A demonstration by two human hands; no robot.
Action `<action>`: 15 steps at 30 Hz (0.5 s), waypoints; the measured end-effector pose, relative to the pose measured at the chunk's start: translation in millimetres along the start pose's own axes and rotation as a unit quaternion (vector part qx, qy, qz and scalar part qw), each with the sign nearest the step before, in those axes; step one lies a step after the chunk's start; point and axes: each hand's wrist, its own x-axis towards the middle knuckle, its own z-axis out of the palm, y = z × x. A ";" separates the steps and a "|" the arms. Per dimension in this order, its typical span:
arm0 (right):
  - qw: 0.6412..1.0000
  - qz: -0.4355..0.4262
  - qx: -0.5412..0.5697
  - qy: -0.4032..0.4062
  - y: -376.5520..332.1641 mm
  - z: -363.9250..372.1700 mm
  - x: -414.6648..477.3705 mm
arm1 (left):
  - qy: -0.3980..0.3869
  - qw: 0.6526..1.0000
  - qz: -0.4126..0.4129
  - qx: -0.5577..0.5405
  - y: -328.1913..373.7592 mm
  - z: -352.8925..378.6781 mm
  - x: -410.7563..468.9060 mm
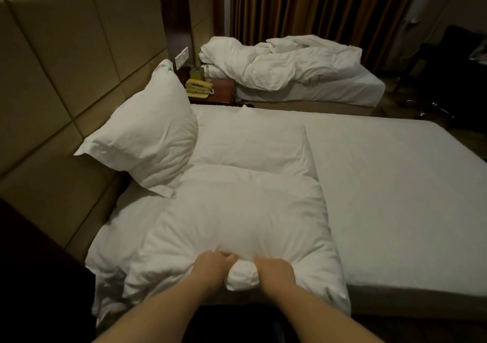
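A wide bed (395, 197) covered by a smooth white sheet is seen against a padded tan headboard (66, 66). Farther back, a second bed (329, 93) is heaped with a rumpled white duvet (290, 60). A plump white pillow (237, 218) is laid at the near edge of the wide bed, toward the headboard end. Its case is softly wrinkled, and its near edge is bunched into folds where it is gripped. It is overlapped onto a flat pillow (250, 142) lying beyond it, and a third pillow (150, 131) is propped upright against the headboard, just beside its far left corner. The near edge is clutched by the left hand (210, 266) and the right hand (275, 270), which are set close together with fingers curled tightly into the fabric. A yellow telephone (199, 88) is placed on a dark nightstand (224, 89) between the beds. A small box (196, 73) is set behind it and a pale wall plate (181, 57) is fixed above. Any lettering on these is too small to be read.
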 end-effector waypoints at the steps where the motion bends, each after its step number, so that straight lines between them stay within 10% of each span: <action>1: 1.000 0.002 0.000 -0.004 -4.9 4.1 -8.0 | 0.001 1.000 0.007 -0.002 0.6 6.6 -8.8; 15: 0.996 -0.017 -0.072 -0.051 -4.4 -118.4 3.8 | 0.062 0.994 0.069 0.061 -36.9 -103.0 -6.9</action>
